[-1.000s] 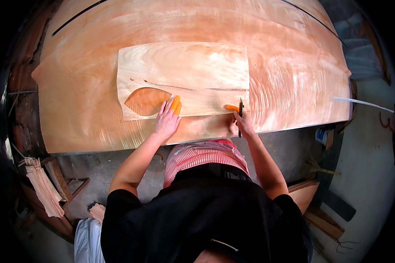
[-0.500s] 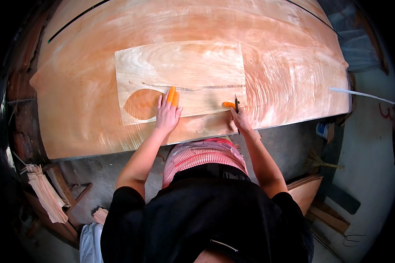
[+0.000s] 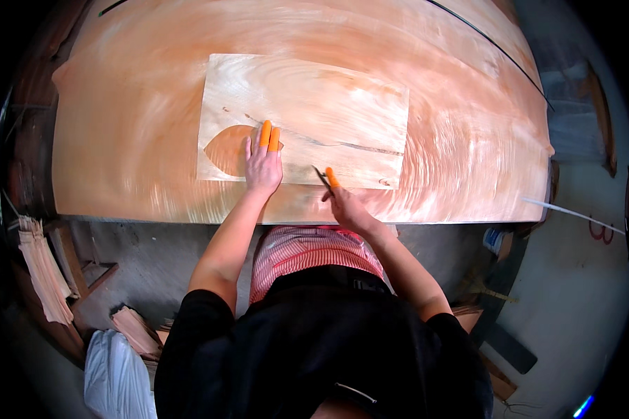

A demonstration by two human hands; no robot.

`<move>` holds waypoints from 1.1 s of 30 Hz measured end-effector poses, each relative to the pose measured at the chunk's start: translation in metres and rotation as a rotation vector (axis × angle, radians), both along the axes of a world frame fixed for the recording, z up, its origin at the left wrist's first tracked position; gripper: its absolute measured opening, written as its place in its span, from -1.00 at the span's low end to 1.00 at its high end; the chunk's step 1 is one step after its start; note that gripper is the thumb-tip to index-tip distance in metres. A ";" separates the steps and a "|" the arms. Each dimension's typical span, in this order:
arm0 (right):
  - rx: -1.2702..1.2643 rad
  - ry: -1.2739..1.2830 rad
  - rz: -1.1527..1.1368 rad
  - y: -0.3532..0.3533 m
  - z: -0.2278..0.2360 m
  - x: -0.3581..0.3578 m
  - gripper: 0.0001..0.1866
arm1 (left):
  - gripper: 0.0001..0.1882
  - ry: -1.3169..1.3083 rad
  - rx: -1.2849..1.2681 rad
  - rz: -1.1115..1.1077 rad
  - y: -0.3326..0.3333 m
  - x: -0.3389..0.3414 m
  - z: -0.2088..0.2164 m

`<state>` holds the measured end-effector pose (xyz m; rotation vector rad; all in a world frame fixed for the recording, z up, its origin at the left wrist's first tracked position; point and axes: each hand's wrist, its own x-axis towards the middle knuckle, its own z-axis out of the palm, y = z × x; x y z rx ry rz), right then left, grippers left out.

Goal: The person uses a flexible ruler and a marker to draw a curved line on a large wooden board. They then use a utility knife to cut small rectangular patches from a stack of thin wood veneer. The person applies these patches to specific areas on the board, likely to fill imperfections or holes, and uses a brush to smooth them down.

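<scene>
A pale rectangular wood veneer sheet (image 3: 349, 91) lies on a large orange-tinted veneer sheet (image 3: 119, 153). Its near left part has a leaf-shaped darker area (image 3: 227, 150); whether this is a cut opening or a laid piece I cannot tell. My left hand (image 3: 264, 164) is flat with fingers stretched, two in orange finger covers, pressing at the right end of that shape. Closed round a dark, slender, pointed knife-like tool (image 3: 321, 177), my right hand (image 3: 346, 202) is by the pale sheet's near edge, its tip pointing up and left. One of its fingers wears an orange cover.
A dark crack (image 3: 360, 146) runs across the pale sheet. Black strips (image 3: 482, 35) lie on the far part of the big sheet, and a white strip (image 3: 569, 209) sticks out at right. Veneer scraps (image 3: 45, 269) and a white bag (image 3: 119, 377) are at lower left.
The pale sheet has turned slightly clockwise and shifted right in view. My right hand has moved left with the tool, now tilted to the left. My left hand still presses by the leaf shape.
</scene>
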<state>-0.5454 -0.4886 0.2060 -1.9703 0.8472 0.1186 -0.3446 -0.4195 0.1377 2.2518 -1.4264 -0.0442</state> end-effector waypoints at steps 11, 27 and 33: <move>-0.865 0.272 0.888 0.017 -0.103 0.043 -0.57 | -0.56 -0.010 -0.047 -0.041 0.001 0.001 0.001; -0.106 0.364 0.203 0.015 -0.040 0.015 -0.54 | -0.53 -0.064 0.072 -0.082 -0.005 -0.001 0.003; -0.298 0.440 0.647 -0.015 -0.047 -0.008 -0.77 | -0.46 -0.006 -0.009 -0.103 -0.007 0.000 0.003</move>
